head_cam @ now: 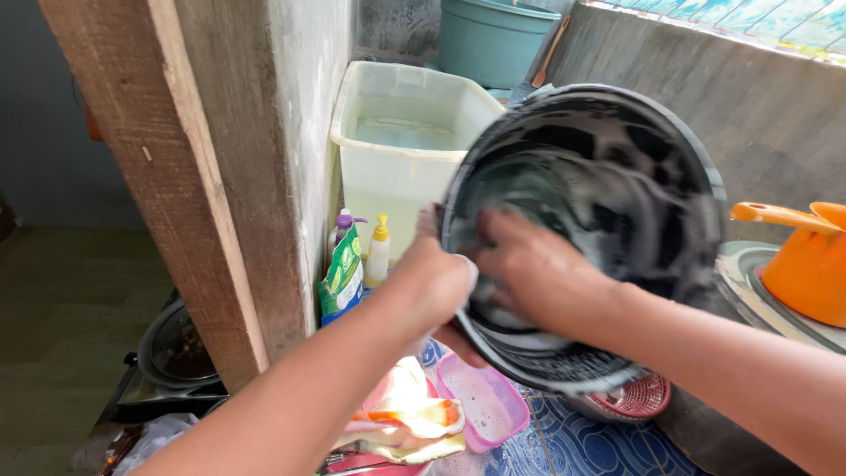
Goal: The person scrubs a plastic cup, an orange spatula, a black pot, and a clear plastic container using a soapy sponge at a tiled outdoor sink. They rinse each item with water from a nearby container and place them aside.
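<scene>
A big black pan, tilted toward me and streaked with white soap suds, fills the middle right of the head view. My left hand grips its near left rim. My right hand is inside the pan, pressed against the soapy bottom; whatever it may hold under the fingers is hidden by foam.
A pale plastic tub of water stands behind, a teal bucket farther back. Soap bottles and a green pouch lean by a wooden post. An orange dipper, a pink soapy dish and a red strainer lie below.
</scene>
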